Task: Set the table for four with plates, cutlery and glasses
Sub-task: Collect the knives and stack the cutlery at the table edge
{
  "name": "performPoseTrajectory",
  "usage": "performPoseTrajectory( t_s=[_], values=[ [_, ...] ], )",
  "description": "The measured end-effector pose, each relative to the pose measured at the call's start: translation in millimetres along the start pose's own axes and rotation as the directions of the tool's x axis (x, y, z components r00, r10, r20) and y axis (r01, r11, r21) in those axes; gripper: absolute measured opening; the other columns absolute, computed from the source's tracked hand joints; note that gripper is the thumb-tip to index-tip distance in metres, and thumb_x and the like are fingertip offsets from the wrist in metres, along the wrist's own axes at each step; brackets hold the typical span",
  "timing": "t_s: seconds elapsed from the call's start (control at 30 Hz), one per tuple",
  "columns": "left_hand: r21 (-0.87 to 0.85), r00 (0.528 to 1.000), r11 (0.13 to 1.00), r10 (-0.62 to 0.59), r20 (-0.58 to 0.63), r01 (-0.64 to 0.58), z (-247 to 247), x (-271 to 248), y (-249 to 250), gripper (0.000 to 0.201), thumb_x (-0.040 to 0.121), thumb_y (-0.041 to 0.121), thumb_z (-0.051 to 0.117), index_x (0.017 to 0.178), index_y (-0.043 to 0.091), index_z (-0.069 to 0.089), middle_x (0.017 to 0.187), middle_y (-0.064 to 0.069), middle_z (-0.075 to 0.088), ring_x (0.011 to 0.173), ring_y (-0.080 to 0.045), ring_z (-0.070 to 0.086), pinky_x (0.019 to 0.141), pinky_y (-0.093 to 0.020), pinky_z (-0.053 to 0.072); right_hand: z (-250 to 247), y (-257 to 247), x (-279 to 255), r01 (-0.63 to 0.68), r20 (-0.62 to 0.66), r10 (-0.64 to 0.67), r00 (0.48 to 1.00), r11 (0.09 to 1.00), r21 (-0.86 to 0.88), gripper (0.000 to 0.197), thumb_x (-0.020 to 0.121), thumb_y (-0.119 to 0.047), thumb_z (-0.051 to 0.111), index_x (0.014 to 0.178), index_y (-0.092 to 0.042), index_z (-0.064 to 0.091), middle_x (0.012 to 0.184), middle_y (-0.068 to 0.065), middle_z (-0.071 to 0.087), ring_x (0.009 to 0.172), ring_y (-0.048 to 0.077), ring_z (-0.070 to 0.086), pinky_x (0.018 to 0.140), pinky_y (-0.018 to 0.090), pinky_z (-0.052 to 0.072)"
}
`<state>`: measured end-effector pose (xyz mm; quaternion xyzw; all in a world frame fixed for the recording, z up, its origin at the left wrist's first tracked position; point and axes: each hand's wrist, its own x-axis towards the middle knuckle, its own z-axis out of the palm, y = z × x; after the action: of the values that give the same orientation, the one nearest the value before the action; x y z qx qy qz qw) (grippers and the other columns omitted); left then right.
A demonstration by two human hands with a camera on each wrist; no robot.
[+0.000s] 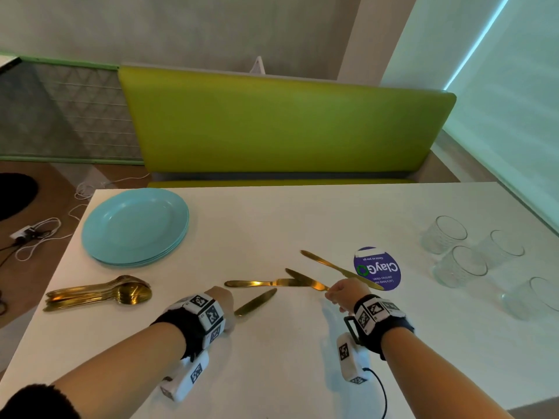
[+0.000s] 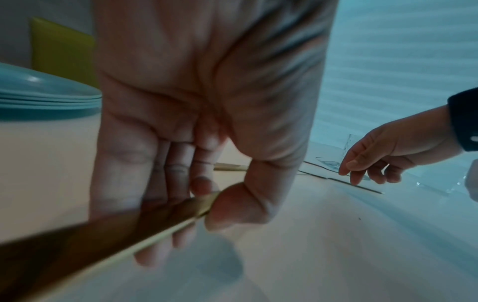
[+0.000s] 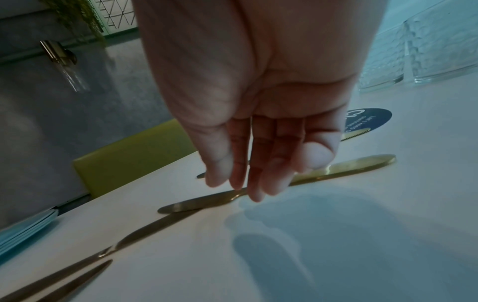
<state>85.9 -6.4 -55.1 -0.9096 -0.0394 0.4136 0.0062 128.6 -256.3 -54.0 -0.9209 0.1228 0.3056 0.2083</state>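
Note:
Several gold knives lie mid-table. My left hand [image 1: 231,316] pinches the handle of one knife [image 1: 255,302] between thumb and fingers; up close that knife [image 2: 103,235] runs from the left hand [image 2: 207,202] toward the camera. My right hand [image 1: 331,296] reaches down with straight fingers, its fingertips [image 3: 254,196] at the handle of a second knife [image 3: 201,202]; touching or just above, I cannot tell. Two more knives [image 1: 260,283] [image 1: 338,269] lie beside them. A stack of teal plates [image 1: 134,226] sits far left, gold spoons [image 1: 99,294] in front of it. Several clear glasses [image 1: 459,264] stand at right.
A round purple sticker [image 1: 378,267] lies on the white table [image 1: 272,373] under one knife's tip. A green bench [image 1: 284,128] runs along the far edge. Cables and a power strip [image 1: 27,234] lie on the floor to the left.

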Motion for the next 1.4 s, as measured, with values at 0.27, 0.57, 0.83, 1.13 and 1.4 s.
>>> performPoseTrajectory(
  t_s=[0.27, 0.57, 0.83, 1.13, 1.4],
  values=[
    [-0.086, 0.988, 0.992, 0.1, 0.114, -0.091, -29, -11, -15, 0.014, 0.08, 0.013, 0.059, 0.069, 0.005, 0.063, 0.063, -0.002, 0.063, 0.054, -0.014, 0.057, 0.069, -0.027, 0.054, -3, 1, 5, -0.017, -0.101, 0.001, 0.995, 0.987, -0.159, 0.029, 0.091, -0.029, 0.059, 0.113, -0.011, 0.065, 0.114, 0.005, 0.067, 0.102, 0.017, 0.062, 0.094, 0.029, 0.051],
    [-0.846, 0.977, 0.494, 0.164, -0.136, -0.2, -59, 15, 2, 0.013, 0.091, 0.0, 0.049, 0.087, 0.009, 0.057, 0.077, -0.006, 0.063, 0.06, -0.013, 0.059, 0.058, -0.022, 0.052, -2, 7, 18, -0.034, -0.183, -0.012, 0.983, 0.969, -0.243, 0.025, 0.089, -0.023, 0.062, 0.113, -0.019, 0.066, 0.115, 0.001, 0.065, 0.109, 0.017, 0.06, 0.089, 0.026, 0.05],
    [-0.969, 0.977, 0.132, 0.062, -0.203, -0.21, -47, 31, 35, 0.012, 0.097, 0.003, 0.04, 0.097, 0.005, 0.051, 0.078, -0.009, 0.059, 0.062, -0.019, 0.057, 0.057, -0.026, 0.053, 6, 7, 26, 0.007, -0.178, -0.112, 0.978, 0.863, -0.505, 0.026, 0.094, -0.027, 0.05, 0.102, -0.012, 0.069, 0.077, -0.001, 0.054, 0.075, 0.015, 0.052, 0.072, 0.025, 0.052],
    [-0.981, 0.981, 0.035, 0.046, -0.188, -0.19, -52, 35, 48, 0.019, 0.097, 0.002, 0.038, 0.086, 0.009, 0.051, 0.079, -0.01, 0.058, 0.063, -0.019, 0.056, 0.062, -0.03, 0.053, -2, 9, 19, 0.049, -0.168, -0.165, 0.972, 0.839, -0.541, 0.028, 0.092, -0.026, 0.043, 0.103, -0.013, 0.065, 0.081, 0.0, 0.055, 0.074, 0.018, 0.053, 0.068, 0.025, 0.047],
    [-0.971, 0.977, 0.107, 0.061, -0.207, -0.212, -52, 33, 65, 0.012, 0.093, 0.001, 0.039, 0.097, 0.007, 0.049, 0.085, -0.01, 0.061, 0.066, -0.023, 0.06, 0.064, -0.032, 0.053, -16, -46, 19, 0.099, -0.2, -0.019, 0.98, 0.911, 0.4, 0.023, 0.083, -0.036, 0.064, 0.072, -0.017, 0.069, 0.072, 0.0, 0.072, 0.068, 0.014, 0.067, 0.073, 0.031, 0.059]
  ],
)
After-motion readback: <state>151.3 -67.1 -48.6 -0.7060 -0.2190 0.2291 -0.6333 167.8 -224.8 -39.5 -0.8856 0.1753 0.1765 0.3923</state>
